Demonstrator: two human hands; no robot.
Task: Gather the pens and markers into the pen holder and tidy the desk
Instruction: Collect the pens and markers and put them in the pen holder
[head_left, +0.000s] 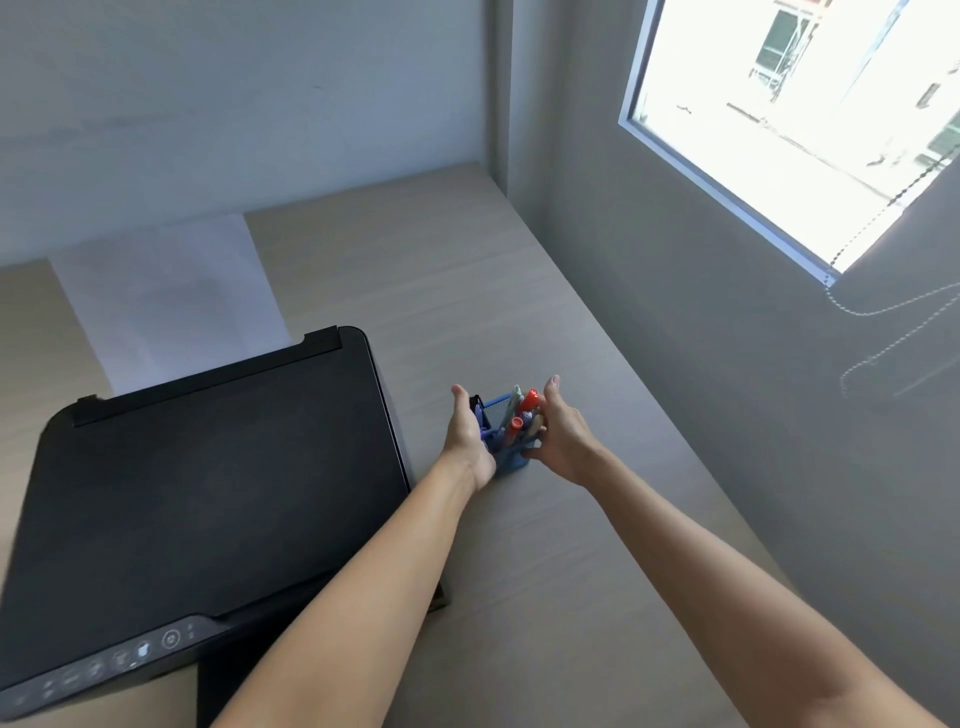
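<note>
While flanked by the spread left hand (467, 436) and right hand (563, 441), stands on the pale wood desk (441, 291) beside a black printer (208, 493), under a bright window (795, 114): blue pen holder (506, 460) full of markers (527, 405).

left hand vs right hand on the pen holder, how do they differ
The left hand lies flat against the blue pen holder on the printer side, fingers straight; the right hand is on the wall side with its lower fingers curled toward the holder. The right hand also touches the red markers; the left does not. Both flank the holder, thumbs pointing up, arms stretched out.
</note>
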